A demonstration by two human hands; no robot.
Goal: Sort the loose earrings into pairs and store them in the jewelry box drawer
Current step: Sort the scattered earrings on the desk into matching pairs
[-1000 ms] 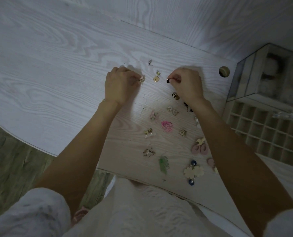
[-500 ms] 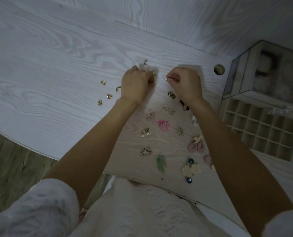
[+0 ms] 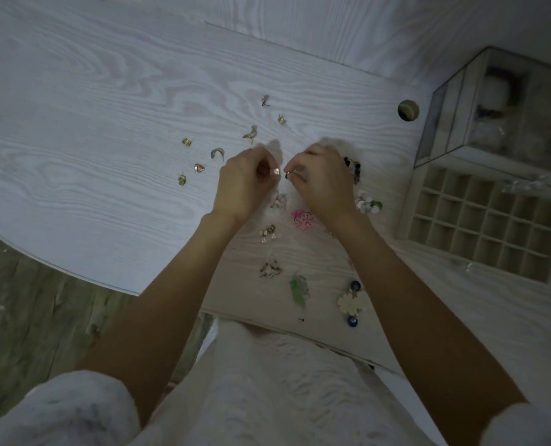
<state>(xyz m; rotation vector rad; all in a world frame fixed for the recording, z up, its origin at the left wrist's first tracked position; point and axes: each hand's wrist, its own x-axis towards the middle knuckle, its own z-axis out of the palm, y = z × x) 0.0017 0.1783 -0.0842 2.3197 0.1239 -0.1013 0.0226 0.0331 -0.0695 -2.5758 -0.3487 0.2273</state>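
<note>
My left hand [image 3: 247, 181] pinches a small gold earring [image 3: 276, 171] just above the white table [image 3: 74, 130]. Close beside it, my right hand [image 3: 321, 180] pinches a small dark ring-shaped earring [image 3: 286, 174]; the two hands nearly touch at the fingertips. Several gold earrings [image 3: 199, 168] lie loose to the left, and more sit above the hands [image 3: 251, 134]. Paired coloured earrings lie nearer me: a pink flower pair [image 3: 302, 218], a green leaf pair [image 3: 297, 289], a cream flower pair with blue beads [image 3: 353, 302]. The open jewelry box drawer [image 3: 480, 226] with its grid of compartments stands at the right.
A glass-walled jewelry box [image 3: 499, 111] stands behind the drawer at the far right. A round cable hole [image 3: 408, 110] is in the table near it. The table's curved front edge runs at the left, with wooden floor [image 3: 26, 300] below.
Both hands have drawn back toward me and come together. My left hand left the far earrings and now holds a gold one; the gold earrings at the left are uncovered.
</note>
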